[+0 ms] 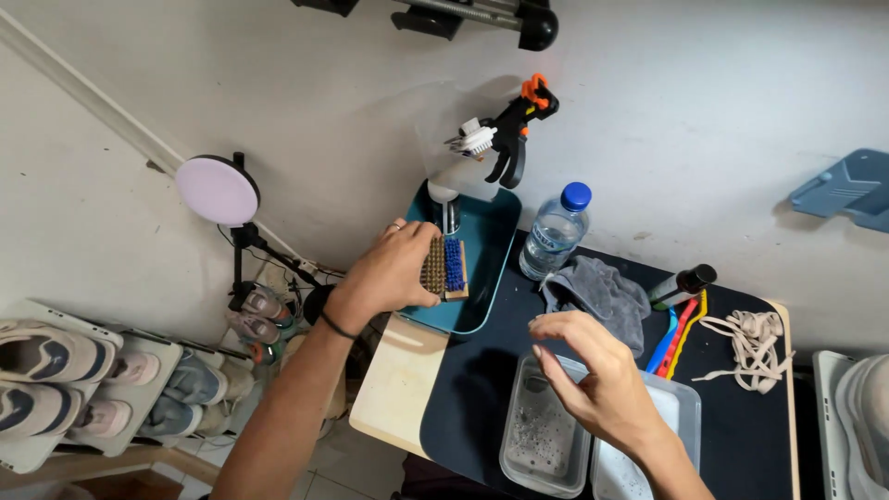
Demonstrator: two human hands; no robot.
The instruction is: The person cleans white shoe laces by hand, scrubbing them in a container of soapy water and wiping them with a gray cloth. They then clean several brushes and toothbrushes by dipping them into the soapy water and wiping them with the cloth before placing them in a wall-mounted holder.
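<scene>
Head view: left hand (pixel 389 273) fingers grip two brushes (pixel 444 268) over teal tray (pixel 491 231); right hand (pixel 593 375) fingers spread, empty.

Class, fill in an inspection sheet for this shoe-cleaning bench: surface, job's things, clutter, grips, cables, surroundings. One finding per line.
Surface: small table with pale wooden edge, dark mat on top.
Job's things: left hand holds a wooden brush over a teal tray; right hand hovers over a clear tub.
Clutter: water bottle, grey cloth, laces, coloured tools.
Grips: left closed on brush; right open, empty.
Cables: dark cable below the round lamp.
Surroundings: white wall, shoes on rack at left.
</scene>
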